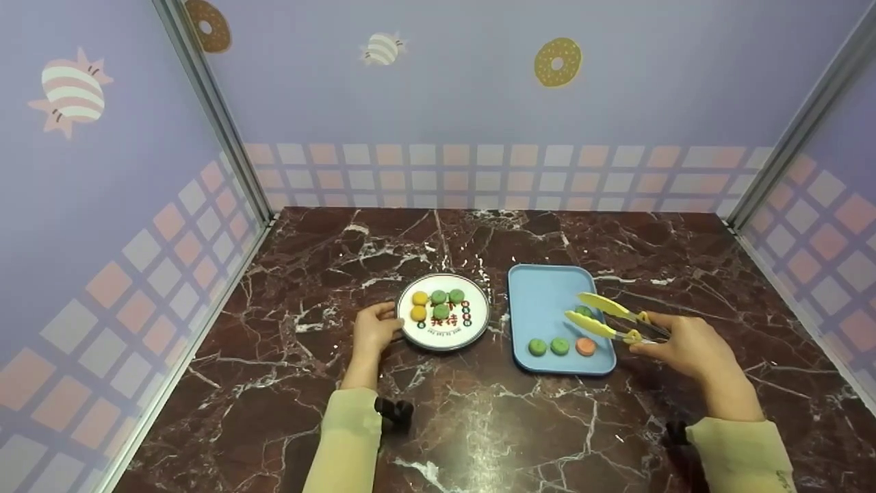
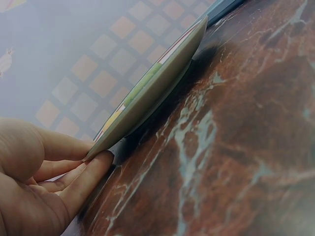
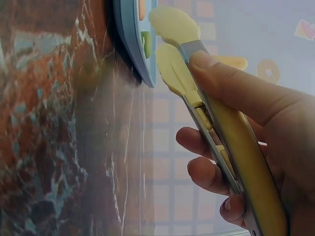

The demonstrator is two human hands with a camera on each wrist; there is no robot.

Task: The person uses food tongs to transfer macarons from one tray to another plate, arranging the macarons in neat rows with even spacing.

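Note:
At the left rim of a round white plate (image 1: 448,337), my left hand (image 1: 373,332) pinches the edge between thumb and fingers, as the left wrist view also shows. On the plate lie two yellow discs (image 1: 419,313) and several green discs (image 1: 439,297). My right hand (image 1: 691,346) grips yellow-tipped tongs (image 3: 236,132), whose tips are spread over the blue tray (image 1: 544,294). One green disc (image 1: 583,311) lies between or beneath the tips; contact cannot be told. Near the tray's front edge sit two more green discs (image 1: 537,347) and an orange one (image 1: 585,346).
A dark red marbled table (image 1: 479,418) carries the plate and tray, which stand side by side with a narrow gap. Lilac panels (image 1: 445,103) with a checked band enclose the back and both sides. A black strap piece (image 1: 395,413) is on my left wrist.

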